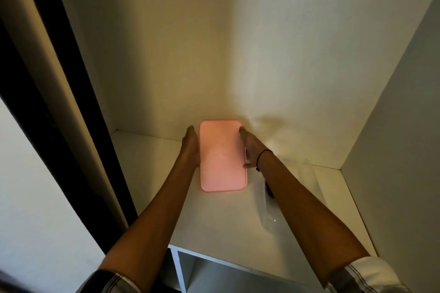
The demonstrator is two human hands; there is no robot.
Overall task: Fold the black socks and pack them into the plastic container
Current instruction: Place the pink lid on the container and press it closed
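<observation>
A: Nearest the camera, what shows?

B: Two bare forearms reaching into a white cupboard, over the smooth shelf [147,173]. Under the right arm lies a clear plastic piece [264,207], with something dark [269,191] beside it, maybe a sock; I cannot tell.

A: And the hands?

B: Further in, the left hand [190,147] and right hand [248,147] are apart, each pressed flat against a long side of the pink container [222,157]. It rests on the shelf near the back wall, lid up.

A: Why grip it so?

B: Probably to steady or lift it squarely. Its top looks matt, flat, round-cornered.
</observation>
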